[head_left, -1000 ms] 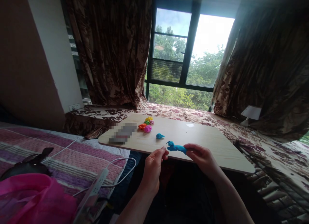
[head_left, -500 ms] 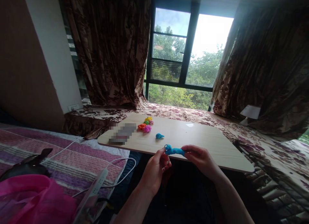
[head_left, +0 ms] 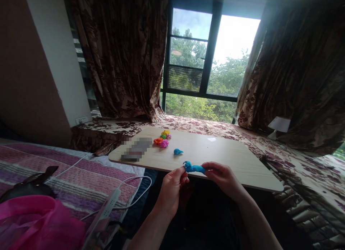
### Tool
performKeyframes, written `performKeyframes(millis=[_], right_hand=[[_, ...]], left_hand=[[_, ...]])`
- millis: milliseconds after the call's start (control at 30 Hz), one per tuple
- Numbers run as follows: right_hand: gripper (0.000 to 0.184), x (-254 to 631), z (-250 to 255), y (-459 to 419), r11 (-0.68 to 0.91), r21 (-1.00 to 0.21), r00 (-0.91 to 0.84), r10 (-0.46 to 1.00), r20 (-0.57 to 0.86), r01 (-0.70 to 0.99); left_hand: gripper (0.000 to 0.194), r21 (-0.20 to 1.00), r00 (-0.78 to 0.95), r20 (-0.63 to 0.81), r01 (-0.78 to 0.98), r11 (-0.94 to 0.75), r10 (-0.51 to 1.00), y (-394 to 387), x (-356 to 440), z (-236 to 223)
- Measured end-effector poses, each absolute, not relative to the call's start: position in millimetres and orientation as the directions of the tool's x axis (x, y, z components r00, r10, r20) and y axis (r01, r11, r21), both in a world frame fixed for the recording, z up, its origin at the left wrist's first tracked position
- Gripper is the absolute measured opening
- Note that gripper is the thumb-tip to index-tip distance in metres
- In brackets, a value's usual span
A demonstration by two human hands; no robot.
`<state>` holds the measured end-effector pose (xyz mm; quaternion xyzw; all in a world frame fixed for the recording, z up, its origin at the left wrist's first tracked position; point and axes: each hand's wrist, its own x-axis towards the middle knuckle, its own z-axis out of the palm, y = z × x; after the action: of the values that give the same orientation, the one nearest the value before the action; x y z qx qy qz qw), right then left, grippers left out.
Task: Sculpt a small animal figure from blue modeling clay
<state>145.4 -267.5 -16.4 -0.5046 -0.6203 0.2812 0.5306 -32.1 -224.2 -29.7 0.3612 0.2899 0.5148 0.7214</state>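
A blue clay piece (head_left: pixel 193 167), long and lumpy, is held over the near edge of a light wooden table (head_left: pixel 231 153). My right hand (head_left: pixel 223 178) pinches its right end. My left hand (head_left: pixel 172 187) has its fingertips closed at the piece's left end. A smaller blue clay lump (head_left: pixel 177 151) lies on the table just beyond. Further back sits a cluster of coloured clay lumps (head_left: pixel 162 139) in orange, pink, green and yellow.
A blurred flat object (head_left: pixel 136 149) lies at the table's left end. A white power strip (head_left: pixel 107 205) with its cable rests on the striped blanket at the left, beside a pink bag (head_left: pixel 37 221). A small white lamp (head_left: pixel 279 126) stands at the right by the curtains.
My left hand has come up from just below the piece to touch its left end. Both hands and the clay have shifted slightly left.
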Motion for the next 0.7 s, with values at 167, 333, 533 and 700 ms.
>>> performKeyframes(millis=[167,333,533,700], right_hand=[[0.028,149.4,-18.2,-266.8,0.316,-0.907,0.088,0.932,0.352,0.279],[0.029,155.0,-19.3,-267.1,0.310,-0.923,0.103,0.935,0.339,0.227],[0.028,152.0,-18.8,-267.4,0.299,-0.934,0.087,0.943,0.320,0.196],[0.028,152.2,-19.8,-267.1,0.290,-0.938,0.082,0.947,0.309,0.188]], left_hand=[[0.036,0.883,0.223,-0.013,-0.455,0.115,0.975,-224.5,-34.7,-33.0],[0.015,0.939,0.034,0.293,-0.199,-0.281,0.956,-234.3,-38.2,-28.0],[0.017,0.841,0.005,0.540,0.052,-0.539,0.842,-237.6,-37.4,-23.7],[0.014,0.783,0.037,0.597,0.190,-0.593,0.801,-231.7,-36.7,-31.1]])
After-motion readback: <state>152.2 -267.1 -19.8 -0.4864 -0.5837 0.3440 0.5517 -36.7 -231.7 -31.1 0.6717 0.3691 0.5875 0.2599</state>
